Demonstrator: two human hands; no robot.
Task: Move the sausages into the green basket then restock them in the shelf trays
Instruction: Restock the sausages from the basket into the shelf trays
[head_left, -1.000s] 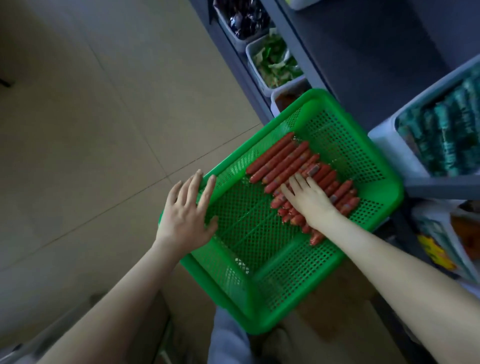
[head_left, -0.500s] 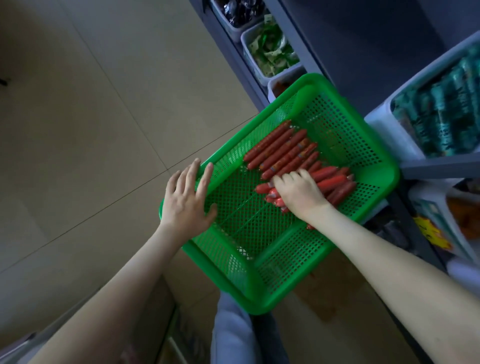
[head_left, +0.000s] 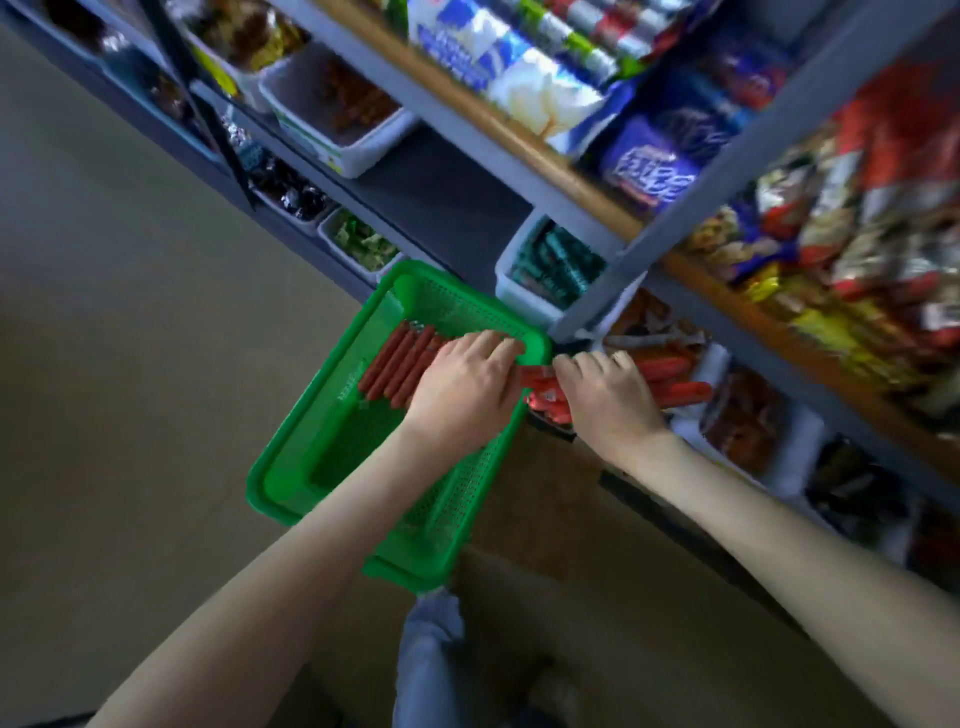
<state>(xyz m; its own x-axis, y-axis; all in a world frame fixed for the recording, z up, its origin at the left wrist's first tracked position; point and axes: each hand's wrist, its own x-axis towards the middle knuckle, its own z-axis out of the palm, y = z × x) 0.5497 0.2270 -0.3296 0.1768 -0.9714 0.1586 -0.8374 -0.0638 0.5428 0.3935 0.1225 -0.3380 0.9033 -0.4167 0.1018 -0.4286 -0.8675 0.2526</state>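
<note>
Green mesh of the basket (head_left: 317, 410) sits tilted against the foot of the shelf (head_left: 701, 197), and a row of sausages (head_left: 397, 364) lies side by side in its far half, so the step in hand looks like restocking, not filling. The left grip (head_left: 465, 387) lies palm-down over the sausages at the basket's right rim, fingers reaching to that rim. Motion blur hides whether they clasp anything or only press flat, so I cannot tell. The right grip (head_left: 605, 395) is just beside it, outside the basket, with its fingers curled down onto a few red sausages that bridge the gap between the rim and the low tray (head_left: 693, 423). More red sausages lie in that tray behind the knuckles. By my reading a handful is crossing from basket to tray, with most of the stock in the basket yet to go. The next move calls for laying this handful parallel to those already in the tray, then reaching back for the row. The basket needs steadying, since it looks ready to slide or tip while both grips are busy at one edge.
</note>
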